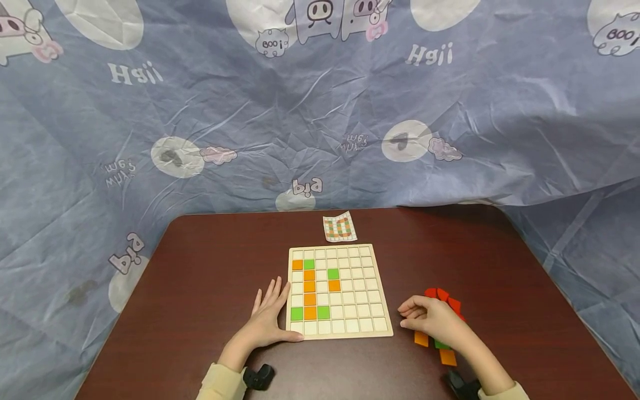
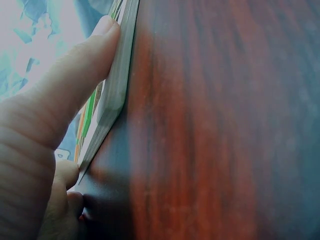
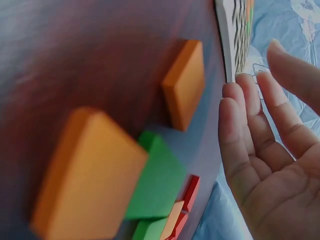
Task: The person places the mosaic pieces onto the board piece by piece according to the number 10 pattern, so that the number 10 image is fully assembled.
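Note:
A pale wooden grid board (image 1: pixel 350 326) lies on the table, with several orange and green square tiles (image 1: pixel 310 286) set in its left half. My left hand (image 1: pixel 267 319) rests at its left side, fingers stretched along the edge and thumb on the near left corner. In the left wrist view the thumb (image 2: pixel 75 70) presses on the board's rim. To the right of the board, my right hand (image 1: pixel 432 319) hovers over loose tiles. The right wrist view shows its fingers loosely bent, thumb apart, nothing held. Beneath it lie orange tiles (image 3: pixel 187 85), green tiles (image 3: pixel 157 175) and red pieces (image 1: pixel 454 304).
A small paper card (image 1: pixel 340 226) with a printed coloured grid lies just beyond the board. The dark reddish-brown table (image 1: pixel 215 250) has its back edge against a blue patterned cloth (image 1: pixel 320 111). Black wrist devices (image 1: pixel 259 378) sit by both wrists.

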